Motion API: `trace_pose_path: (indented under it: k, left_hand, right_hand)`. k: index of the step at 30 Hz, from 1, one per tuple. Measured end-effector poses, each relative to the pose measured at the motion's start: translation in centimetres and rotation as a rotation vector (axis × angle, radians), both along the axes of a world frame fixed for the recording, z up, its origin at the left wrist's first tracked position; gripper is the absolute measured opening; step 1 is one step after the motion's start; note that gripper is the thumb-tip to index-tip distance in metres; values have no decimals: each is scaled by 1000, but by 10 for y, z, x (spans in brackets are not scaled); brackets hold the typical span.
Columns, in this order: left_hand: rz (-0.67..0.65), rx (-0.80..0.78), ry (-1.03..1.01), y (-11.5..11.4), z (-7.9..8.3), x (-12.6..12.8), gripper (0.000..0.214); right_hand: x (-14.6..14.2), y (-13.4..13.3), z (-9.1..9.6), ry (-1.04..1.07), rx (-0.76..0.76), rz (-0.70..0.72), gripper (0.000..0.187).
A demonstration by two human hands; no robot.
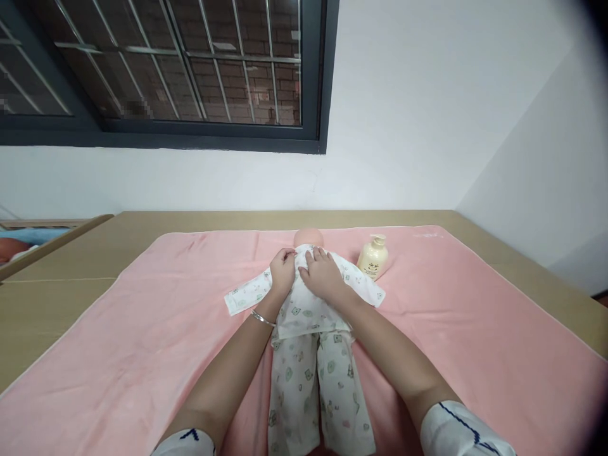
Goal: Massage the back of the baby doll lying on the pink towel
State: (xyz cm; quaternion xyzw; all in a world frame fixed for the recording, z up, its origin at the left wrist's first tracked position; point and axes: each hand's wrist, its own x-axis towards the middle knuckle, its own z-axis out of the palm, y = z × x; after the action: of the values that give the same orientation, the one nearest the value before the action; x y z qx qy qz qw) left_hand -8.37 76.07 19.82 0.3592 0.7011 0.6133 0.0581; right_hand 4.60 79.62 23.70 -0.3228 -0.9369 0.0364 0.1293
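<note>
A baby doll (308, 237) lies on its back, its rounded head toward the wall. It wears a white long-sleeved baby shirt (304, 310) with small green and brown prints. Matching baby trousers (294, 386) cover its legs. At the shoulder on the left side, my left hand (284, 269) has its fingers curled in a pinch on the shirt's edge near the neck. My right hand (323, 275) rests flat on the upper chest, fingers stretched toward the collar. Both sleeves spread outward. My hands hide parts of the shoulders.
A pale yellow pump bottle (373, 258) stands just right of the doll's sleeve. Pink cloth (190, 316) covers most of the wooden surface (85, 253). Behind are a white wall (389, 126) and a dark-framed barred window (190, 136). Folded textiles (42, 235) lie at the far left.
</note>
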Motion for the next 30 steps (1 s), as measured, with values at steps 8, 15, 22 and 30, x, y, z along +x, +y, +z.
trace_pose_path:
  k: [8,15,22,30]
  left_hand:
    - [-74,-267,366,-5,13,23,17]
    - [-89,-454,503,7,-8,5,41]
    - [-30,-424,555,3,-9,9,49]
    - [42,-264,647,-21,-22,30,49]
  right_hand:
    - [4,7,2,-40,-74,-211,62]
    - [5,6,4,-69,-97,-165,56]
    - [0,22,-2,-32,-103,-146,60]
    - [12,23,-25,148,-95,-90,54]
